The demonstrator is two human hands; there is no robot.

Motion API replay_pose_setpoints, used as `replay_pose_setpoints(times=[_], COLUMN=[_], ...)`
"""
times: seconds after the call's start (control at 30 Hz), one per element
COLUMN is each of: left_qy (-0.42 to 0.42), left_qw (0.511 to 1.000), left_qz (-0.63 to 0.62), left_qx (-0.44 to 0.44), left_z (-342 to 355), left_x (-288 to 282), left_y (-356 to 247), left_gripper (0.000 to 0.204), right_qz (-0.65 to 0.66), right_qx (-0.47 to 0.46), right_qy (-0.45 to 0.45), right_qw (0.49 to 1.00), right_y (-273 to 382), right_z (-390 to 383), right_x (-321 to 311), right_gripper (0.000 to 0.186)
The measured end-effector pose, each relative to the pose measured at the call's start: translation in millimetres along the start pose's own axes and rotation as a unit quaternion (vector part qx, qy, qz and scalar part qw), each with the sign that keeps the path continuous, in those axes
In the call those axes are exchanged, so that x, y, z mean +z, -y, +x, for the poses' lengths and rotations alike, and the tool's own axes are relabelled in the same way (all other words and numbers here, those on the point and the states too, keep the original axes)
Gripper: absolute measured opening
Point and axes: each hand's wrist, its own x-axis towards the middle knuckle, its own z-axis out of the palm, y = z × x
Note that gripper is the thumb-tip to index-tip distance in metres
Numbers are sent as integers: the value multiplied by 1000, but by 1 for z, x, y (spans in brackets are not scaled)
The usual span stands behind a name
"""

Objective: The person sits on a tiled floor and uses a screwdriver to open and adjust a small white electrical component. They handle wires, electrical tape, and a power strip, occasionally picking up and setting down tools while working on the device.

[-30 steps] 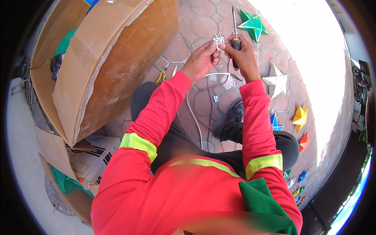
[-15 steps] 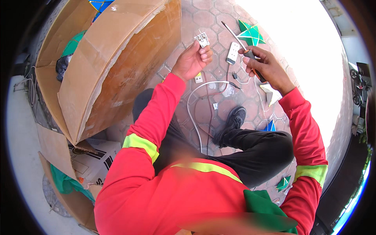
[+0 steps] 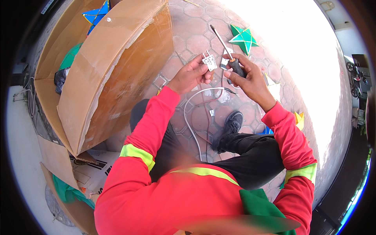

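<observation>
The left hand (image 3: 190, 77) has a small white plug (image 3: 210, 62) pinched between its thumb and fingers. The plug is up off the floor (image 3: 197, 44), and its pins point up and a little to the left. The right hand (image 3: 250, 77) is wrapped around the dark handle of a screwdriver (image 3: 236, 67). The metal rod of the screwdriver leans up and to the left, and its tip is apart from the plug.

Behind the screwdriver, a socket strip (image 3: 224, 60) is partly hidden. Below the hands, a white cord (image 3: 186, 112) bends in a big curve on the floor, with a dark end near the right hand. A black shoe (image 3: 233, 122) is close to the cord.

A green star (image 3: 243, 38) lies past the right hand. A yellow star (image 3: 299, 120) is by the right sleeve (image 3: 288, 127), which is red. On the left stands a big brown box (image 3: 125, 82), and a blue star (image 3: 96, 16) shows at its top.
</observation>
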Motion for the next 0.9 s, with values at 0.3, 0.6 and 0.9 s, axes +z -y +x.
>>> replay_pose_setpoints(times=[0.3, 0.6, 0.9], left_qy=[-57, -90, -99], left_qw=[996, 987, 985], left_qz=[67, 64, 125], left_qx=[-6, 115, 71], left_z=[0, -2, -15], left_x=[32, -11, -11], left_y=[18, -3, 3], left_gripper=[41, 44, 43], right_qz=[-147, -83, 38], right_qx=[9, 29, 97], right_qy=[16, 16, 74], right_qw=[989, 996, 992], right_y=[-9, 5, -4], right_z=[1, -13, -43], right_x=[0, -34, -40], right_gripper=[34, 56, 50])
